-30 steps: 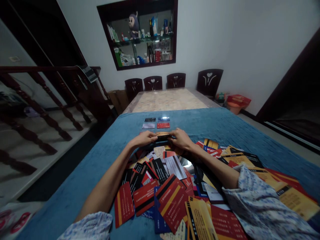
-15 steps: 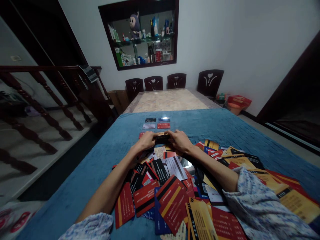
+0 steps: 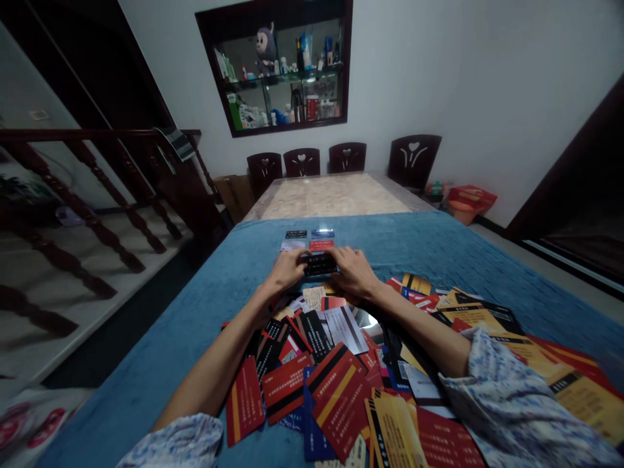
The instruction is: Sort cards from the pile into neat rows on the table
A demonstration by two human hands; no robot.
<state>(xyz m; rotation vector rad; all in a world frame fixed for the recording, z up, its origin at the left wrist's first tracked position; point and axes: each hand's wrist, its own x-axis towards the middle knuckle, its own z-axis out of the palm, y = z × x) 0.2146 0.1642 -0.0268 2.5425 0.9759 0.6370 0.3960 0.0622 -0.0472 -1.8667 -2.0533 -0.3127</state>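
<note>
My left hand (image 3: 287, 269) and my right hand (image 3: 353, 271) meet at the far end of a heap of plastic cards (image 3: 341, 364). Both pinch one dark card (image 3: 320, 264) between them, just above the blue cloth (image 3: 160, 351). Right beyond the hands lie sorted cards in two rows: a black card (image 3: 295, 234) and a blue card (image 3: 322, 233) at the back, a pale card (image 3: 291, 246) and a red card (image 3: 322, 245) in front. The heap holds red, black, yellow and white cards, spread from my forearms out to the right.
The blue cloth covers the near half of a long table; the bare marble top (image 3: 331, 195) runs beyond it to several dark chairs (image 3: 347, 156). A wooden railing (image 3: 97, 188) stands at left. A wall niche (image 3: 283, 65) holds bottles.
Both hands have slid forward with the card toward the sorted rows, now partly covering the pale and red cards' near edges. The card between them now shows a dark face instead of a gold one.
</note>
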